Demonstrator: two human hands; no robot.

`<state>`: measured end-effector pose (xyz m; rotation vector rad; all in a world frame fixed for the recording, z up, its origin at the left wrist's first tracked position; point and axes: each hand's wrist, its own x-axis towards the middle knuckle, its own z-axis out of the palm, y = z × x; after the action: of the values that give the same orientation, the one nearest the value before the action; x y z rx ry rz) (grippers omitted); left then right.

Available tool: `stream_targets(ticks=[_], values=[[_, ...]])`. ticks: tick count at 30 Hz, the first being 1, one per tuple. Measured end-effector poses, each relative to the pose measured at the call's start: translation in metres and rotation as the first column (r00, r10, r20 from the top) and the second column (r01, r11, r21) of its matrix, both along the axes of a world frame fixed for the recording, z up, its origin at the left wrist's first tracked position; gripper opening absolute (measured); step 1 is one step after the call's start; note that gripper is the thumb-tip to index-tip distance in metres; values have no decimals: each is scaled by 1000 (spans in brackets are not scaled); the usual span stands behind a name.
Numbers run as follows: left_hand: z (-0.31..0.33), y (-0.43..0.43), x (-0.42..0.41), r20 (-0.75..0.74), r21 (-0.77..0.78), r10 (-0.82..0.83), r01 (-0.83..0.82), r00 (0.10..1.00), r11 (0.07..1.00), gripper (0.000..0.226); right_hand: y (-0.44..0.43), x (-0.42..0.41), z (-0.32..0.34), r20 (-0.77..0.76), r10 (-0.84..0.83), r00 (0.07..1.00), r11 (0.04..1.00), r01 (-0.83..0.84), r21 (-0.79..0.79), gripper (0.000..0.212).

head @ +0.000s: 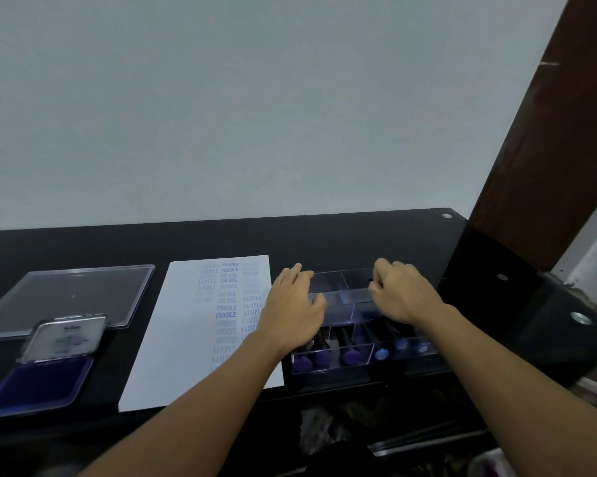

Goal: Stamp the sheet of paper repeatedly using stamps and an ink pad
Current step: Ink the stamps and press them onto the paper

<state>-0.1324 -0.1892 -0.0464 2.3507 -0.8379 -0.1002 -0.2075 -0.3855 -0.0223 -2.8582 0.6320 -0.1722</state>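
Head view: the sheet of paper (186,321) lies mid-way along the dark surface (221,239). Its right half is already filled with blue columns reading SAMPLE, FRAGILE and AIR MAIL, while the left half is bare. I'd judge the stamping well under way, with plenty of room left to fill.

The ink pad (38,383) sits open at the far left, well apart from both hands. Both hands hover at the clear box (338,299) just right of the sheet.

The left hand (295,304) rests on the box's left side, its grip open and fingers fairly straight. The right hand (402,292) curls its fingers at the far compartments. I cannot tell whether that grip holds anything.

Counted: one sheet, one ink pad, one box and one clear flat lid (69,297) beyond the pad. Six stamps (350,354) lie in the box, three purple-ended and three blue-ended, though blur may hide more.
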Motion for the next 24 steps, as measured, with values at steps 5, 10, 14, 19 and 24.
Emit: stream_targets(ticks=[5, 10, 14, 19, 24], values=[[9, 45, 1, 9, 36, 18, -18, 1000, 999, 49, 9, -6, 19, 124, 69, 990, 997, -67, -25, 14], [11, 102, 12, 16, 89, 128, -129, 992, 988, 52, 44, 3, 41, 137, 126, 983, 990, -133, 38, 13], [12, 155, 15, 39, 59, 166, -168, 985, 984, 52, 87, 17, 53, 135, 190, 972, 976, -202, 76, 14], [19, 215, 19, 67, 23, 259, -261, 964, 965, 48, 155, 35, 55, 125, 251, 960, 950, -269, 156, 16], [22, 259, 27, 75, -28, 364, -363, 928, 931, 41, 218, 51, 49, 108, 335, 936, 916, -351, 193, 15]])
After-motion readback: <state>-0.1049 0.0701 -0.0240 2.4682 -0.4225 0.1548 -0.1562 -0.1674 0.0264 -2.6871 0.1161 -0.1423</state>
